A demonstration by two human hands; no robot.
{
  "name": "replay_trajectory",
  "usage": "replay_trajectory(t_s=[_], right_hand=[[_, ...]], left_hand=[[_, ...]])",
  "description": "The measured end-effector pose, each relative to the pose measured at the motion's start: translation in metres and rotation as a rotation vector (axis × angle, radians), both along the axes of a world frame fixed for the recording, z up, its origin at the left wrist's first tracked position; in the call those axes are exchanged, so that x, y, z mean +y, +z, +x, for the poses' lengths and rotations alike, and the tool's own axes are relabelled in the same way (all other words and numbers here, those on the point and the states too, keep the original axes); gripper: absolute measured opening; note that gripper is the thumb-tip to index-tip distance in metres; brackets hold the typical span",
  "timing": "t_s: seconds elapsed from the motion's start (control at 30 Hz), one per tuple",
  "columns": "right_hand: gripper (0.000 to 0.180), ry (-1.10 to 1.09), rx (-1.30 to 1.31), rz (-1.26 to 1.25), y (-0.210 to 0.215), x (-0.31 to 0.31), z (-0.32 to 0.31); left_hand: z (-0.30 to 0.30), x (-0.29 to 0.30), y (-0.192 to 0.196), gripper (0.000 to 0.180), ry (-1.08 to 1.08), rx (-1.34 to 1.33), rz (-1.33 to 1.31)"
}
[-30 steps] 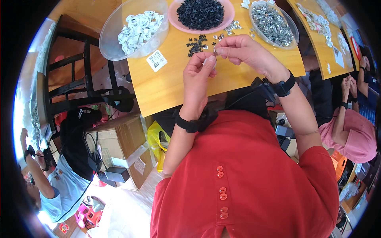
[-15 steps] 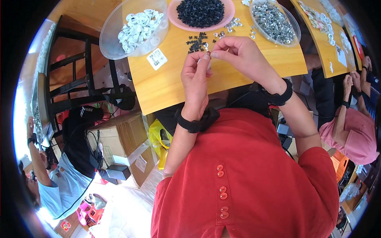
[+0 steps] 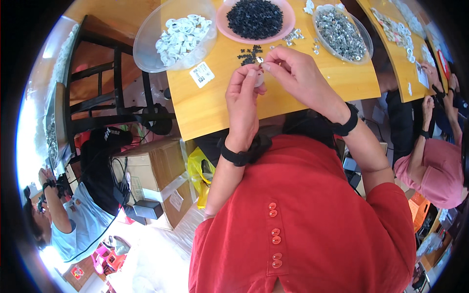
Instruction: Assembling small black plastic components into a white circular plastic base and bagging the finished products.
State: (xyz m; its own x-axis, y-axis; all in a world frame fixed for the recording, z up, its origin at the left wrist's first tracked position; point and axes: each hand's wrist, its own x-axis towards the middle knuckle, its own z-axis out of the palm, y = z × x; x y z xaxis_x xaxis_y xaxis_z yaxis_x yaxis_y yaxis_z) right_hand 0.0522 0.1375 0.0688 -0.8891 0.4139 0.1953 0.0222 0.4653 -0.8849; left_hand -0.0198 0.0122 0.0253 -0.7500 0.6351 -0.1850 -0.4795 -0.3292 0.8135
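My left hand [image 3: 243,97] is closed in a pinch around a small rounded white plastic part [image 3: 259,79], partly hidden by the fingers. My right hand [image 3: 302,75] meets it from the right, thumb and forefinger pressed together by the left fingertips. Whatever sits between those right fingers is too small to make out. Just beyond the fingertips shows a small shiny metal piece [image 3: 260,60]; I cannot tell whether it is held or lies on the table. Several small black cross-shaped pieces [image 3: 250,54] lie loose behind my hands.
A clear tub [image 3: 141,51] of white parts stands at the left of the wooden table [image 3: 205,107], beside a white label [image 3: 202,74]. A pink bowl [image 3: 225,28] holds black pieces; a clear bowl [image 3: 367,54] at right holds metal ones. Co-workers sit on both sides.
The view has shifted slightly, moving the table a little to the right. More of the white part now shows in my left hand. Both hands remain together at the fingertips.
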Motion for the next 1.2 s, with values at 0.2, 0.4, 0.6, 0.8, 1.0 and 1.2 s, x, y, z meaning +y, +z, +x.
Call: replay_trajectory(t_s=[0.2,0.4,0.6,0.8,1.0,1.2], right_hand=[[0.007,-0.053,0.205,0.206,0.035,-0.011,0.0],[0.007,-0.034,0.275,0.358,0.06,-0.024,-0.006],[0.008,-0.029,0.268,0.622,0.065,-0.032,-0.011],[0.013,0.068,0.281,0.709,0.065,-0.033,-0.014],[0.013,0.105,0.33,0.739,0.064,-0.035,-0.015],[0.012,0.085,0.309,0.82,0.06,-0.041,-0.016]], left_hand=[[-0.015,-0.011,0.034,0.035,-0.144,-0.032,0.244],[-0.01,-0.018,0.058,0.032,-0.037,-0.005,0.339],[-0.011,-0.024,0.067,0.027,0.01,0.051,0.34],[-0.011,-0.028,0.064,0.026,0.048,0.136,0.301],[-0.008,-0.026,0.061,0.024,0.061,0.119,0.318],[-0.006,-0.025,0.056,0.023,0.106,0.144,0.265]])
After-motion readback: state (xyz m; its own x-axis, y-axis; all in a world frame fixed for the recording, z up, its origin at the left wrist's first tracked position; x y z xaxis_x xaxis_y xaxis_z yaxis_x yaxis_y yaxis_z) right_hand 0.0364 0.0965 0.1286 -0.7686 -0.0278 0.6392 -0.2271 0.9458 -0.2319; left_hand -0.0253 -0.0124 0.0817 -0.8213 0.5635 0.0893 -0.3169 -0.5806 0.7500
